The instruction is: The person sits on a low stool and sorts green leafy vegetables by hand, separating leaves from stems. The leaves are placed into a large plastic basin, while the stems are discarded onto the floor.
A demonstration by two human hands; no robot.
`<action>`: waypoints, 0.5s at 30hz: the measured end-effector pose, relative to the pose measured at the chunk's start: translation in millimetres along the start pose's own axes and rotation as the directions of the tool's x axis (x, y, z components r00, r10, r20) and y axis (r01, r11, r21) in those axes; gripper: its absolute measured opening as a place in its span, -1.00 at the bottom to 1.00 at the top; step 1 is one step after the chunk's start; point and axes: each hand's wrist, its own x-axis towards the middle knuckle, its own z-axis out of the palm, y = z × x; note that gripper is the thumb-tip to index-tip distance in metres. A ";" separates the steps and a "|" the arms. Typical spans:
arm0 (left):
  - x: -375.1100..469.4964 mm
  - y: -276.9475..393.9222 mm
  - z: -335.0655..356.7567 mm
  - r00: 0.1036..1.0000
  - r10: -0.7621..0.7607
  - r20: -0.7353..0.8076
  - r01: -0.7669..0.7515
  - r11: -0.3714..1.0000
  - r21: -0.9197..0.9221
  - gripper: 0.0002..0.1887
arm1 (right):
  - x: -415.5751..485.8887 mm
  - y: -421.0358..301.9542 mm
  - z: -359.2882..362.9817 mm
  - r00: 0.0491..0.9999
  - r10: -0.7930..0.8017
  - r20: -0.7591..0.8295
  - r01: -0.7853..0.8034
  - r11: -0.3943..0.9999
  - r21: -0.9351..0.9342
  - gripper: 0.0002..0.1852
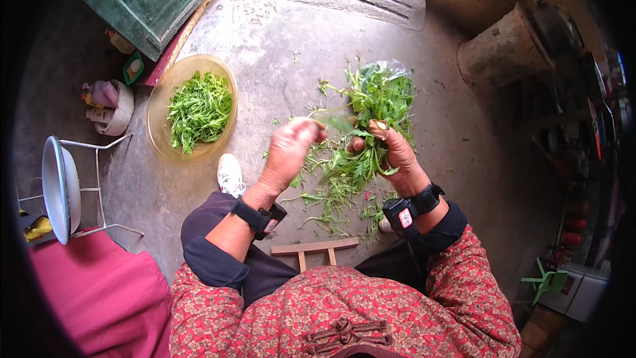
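Note:
My right hand (pixel 397 151) grips a bunch of leafy greens (pixel 367 151) by its leaves, with pale stems pointing away from me. To the left of it, my left hand (pixel 297 146) is blurred, its thumb and fingers pinched at a thin stem. Beyond my right hand a larger heap of greens (pixel 392 92) lies at a clear plastic bag (pixel 392 67). Loose leaves and stems (pixel 328 204) are strewn on the floor below both hands. At the left, a yellowish translucent basin (pixel 155 132) holds a pile of greens (pixel 201 112).
On the left stand an enamel basin (pixel 74 194) on a white metal stand (pixel 99 189) and a pot of bottles (pixel 121 114). A green wooden door (pixel 149 0) is at the upper left, a cylindrical stove (pixel 504 52) at the upper right. My white shoe (pixel 229 174) is near the yellowish basin.

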 end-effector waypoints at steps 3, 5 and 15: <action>3.7 -2.7 -10.5 0.972 -0.216 -0.089 0.133 0.825 -0.549 -0.76 | 0.1 -4.8 -1.9 0.999 0.015 0.031 -0.016 0.999 0.047 -0.53; 5.4 -4.3 -12.9 0.930 -0.367 -0.006 0.246 0.636 -0.731 -0.77 | -0.5 -3.0 -1.3 0.999 0.038 -0.007 -0.038 0.999 0.005 -0.54; 18.8 -15.8 -11.7 0.983 -0.158 0.093 0.161 0.504 -0.849 -0.78 | -7.0 15.7 12.8 0.985 0.164 -0.044 -0.170 0.954 -0.245 -0.58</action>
